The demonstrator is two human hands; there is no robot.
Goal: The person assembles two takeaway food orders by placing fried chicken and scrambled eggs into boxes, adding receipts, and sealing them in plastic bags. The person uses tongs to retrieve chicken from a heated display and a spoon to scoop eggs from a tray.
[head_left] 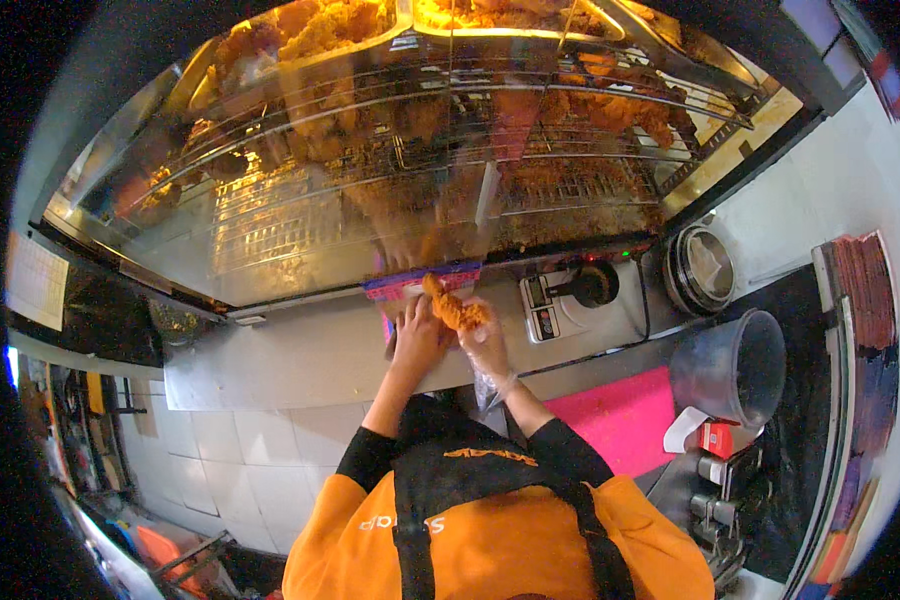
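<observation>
My right hand [483, 345], in a clear plastic glove, grips a piece of fried chicken [457, 311], orange-brown and crumbly. The piece slants up and left over a pink and purple box [425, 283] on the steel counter. Bare and close beside the chicken, my left hand [419, 335] lies over the near left part of the box with its fingers stretched out. Its fingertips are near the chicken; whether they touch it is unclear. Both hands hide much of the box.
A glass-fronted warmer [300, 220] with wire racks and fried chicken rises behind the counter [260, 355]. To the right are a kitchen scale [542, 312], round metal pans [705, 265], a pink board [615, 415] and a clear plastic tub [735, 365].
</observation>
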